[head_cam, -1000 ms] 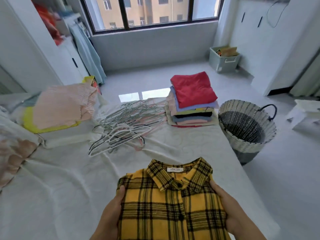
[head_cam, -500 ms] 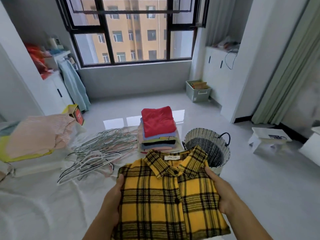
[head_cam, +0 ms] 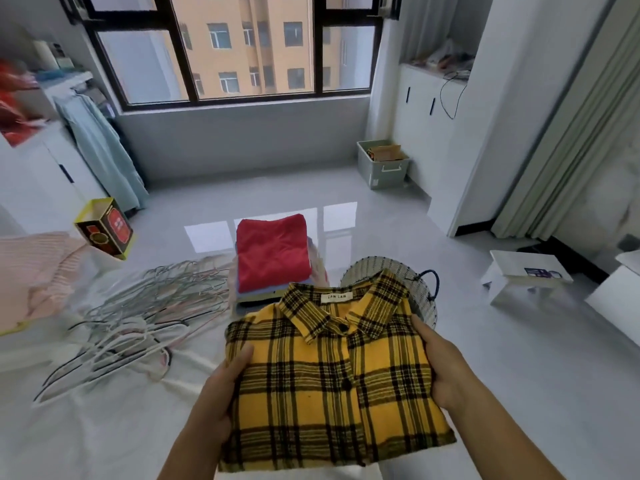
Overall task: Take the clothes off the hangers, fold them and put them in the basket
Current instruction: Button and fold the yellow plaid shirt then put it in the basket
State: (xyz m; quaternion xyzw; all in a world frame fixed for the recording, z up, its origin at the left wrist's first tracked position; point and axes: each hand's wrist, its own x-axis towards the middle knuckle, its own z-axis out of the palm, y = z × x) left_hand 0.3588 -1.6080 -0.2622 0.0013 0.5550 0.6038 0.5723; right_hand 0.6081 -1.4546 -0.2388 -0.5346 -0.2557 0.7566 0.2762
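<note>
Nearest, the left hand (head_cam: 225, 386) and right hand (head_cam: 440, 368) each grip one side edge of the folded yellow plaid shirt (head_cam: 332, 393), thumbs on top and fingers hidden beneath. This two-sided hold probably keeps the folds flat above the bed (head_cam: 104, 427). Beyond lie bare hangers (head_cam: 138, 317) and a folded stack (head_cam: 273, 258) — the basket (head_cam: 427, 310) stands partly behind the collar.

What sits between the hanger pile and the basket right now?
The stack of folded clothes, red one on top, stands between the hanger pile and the basket, per the head view.
</note>
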